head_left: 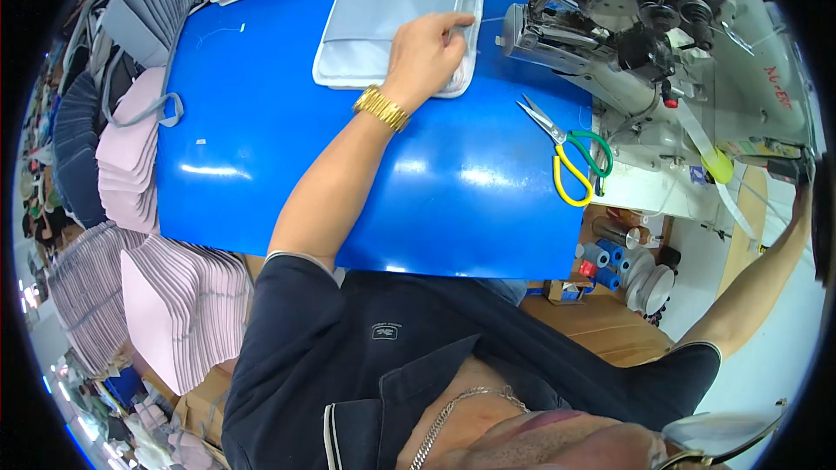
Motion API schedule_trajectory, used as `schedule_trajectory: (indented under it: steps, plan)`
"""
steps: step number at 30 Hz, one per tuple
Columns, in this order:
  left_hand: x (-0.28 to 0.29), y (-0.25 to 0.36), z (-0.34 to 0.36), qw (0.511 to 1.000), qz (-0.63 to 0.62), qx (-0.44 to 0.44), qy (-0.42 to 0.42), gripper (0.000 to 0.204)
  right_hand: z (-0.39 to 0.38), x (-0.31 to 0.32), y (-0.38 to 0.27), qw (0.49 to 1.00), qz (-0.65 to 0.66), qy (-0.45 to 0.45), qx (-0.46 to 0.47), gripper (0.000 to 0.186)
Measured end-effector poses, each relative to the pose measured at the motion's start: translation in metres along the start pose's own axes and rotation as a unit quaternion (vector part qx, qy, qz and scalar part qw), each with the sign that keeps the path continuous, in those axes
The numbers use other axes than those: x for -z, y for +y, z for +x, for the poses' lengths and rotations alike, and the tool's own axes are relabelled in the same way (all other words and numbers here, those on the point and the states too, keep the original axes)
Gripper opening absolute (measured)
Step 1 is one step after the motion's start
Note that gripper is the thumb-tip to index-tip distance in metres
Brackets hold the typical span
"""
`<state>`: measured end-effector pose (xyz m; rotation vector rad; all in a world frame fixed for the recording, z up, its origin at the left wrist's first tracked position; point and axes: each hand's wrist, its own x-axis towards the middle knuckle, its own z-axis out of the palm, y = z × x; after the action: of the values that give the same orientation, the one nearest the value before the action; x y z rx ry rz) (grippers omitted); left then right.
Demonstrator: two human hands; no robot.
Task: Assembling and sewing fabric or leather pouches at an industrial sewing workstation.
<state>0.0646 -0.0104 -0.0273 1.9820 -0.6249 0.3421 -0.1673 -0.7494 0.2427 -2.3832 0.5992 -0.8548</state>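
My left hand (428,50) lies on the grey padded pouch (392,17), fingertips pinching its right edge at the far side of the blue sheet (261,165), left of the sewing machine (662,43). It looks light and soft; the stitched edge gives the best hold. My right hand (803,196) reaches far right, its grip hidden

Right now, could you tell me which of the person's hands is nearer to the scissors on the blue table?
Left. The left hand rests on the grey padded piece, up-left of the scissors; the right hand reaches far right, past the sewing machine.

Head-worn fisheye, steeply downward, close
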Motion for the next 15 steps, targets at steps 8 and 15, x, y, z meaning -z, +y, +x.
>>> schedule_trajectory:
  steps: [8,15]
  plan:
    - [-0.002,0.026,-0.028,0.993,-0.019,0.043,-0.106,0.029,-0.052,-0.043,-0.007,0.952,0.278,0.085,-0.099,0.051]
    - [0.154,0.026,-0.064,0.97,0.233,-0.045,-0.047,0.008,-0.214,-0.113,-0.096,0.99,0.096,0.093,-0.044,0.049]
